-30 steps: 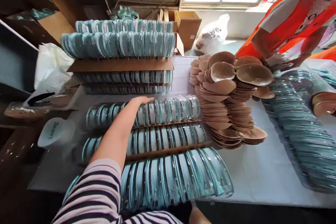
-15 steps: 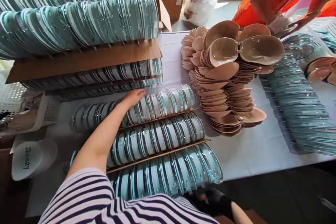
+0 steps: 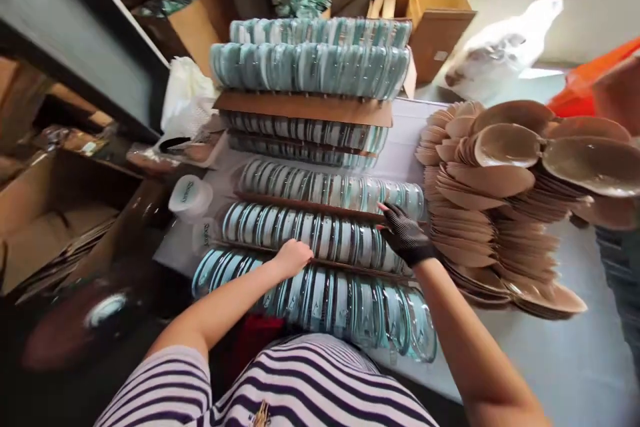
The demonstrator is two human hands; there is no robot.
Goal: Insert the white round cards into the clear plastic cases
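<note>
Clear round-ended plastic packs with teal edges stand on edge in long rows: a front row (image 3: 320,300), a middle row (image 3: 273,225) and a third row (image 3: 300,181) behind them. Thin cardboard strips part the rows. My left hand (image 3: 295,257) is bare, with curled fingers at the border of the middle and front rows; what they hold, if anything, is hidden. My right hand (image 3: 406,235), in a black mesh glove with bare fingertips, lies over the right part of the middle row. Its fingers are apart, by the cardboard strip (image 3: 320,207).
Tan moulded bra cups (image 3: 465,233) are stacked right of the rows. More packs (image 3: 310,67) are piled on a cardboard sheet (image 3: 305,107) at the back. White round containers (image 3: 190,197) stand left. Beyond are an open carton (image 3: 65,213) and a white bag (image 3: 500,53).
My view has swung left. My left hand has come back from the third row towards the front row. My right hand has risen from below the table edge onto the packs.
</note>
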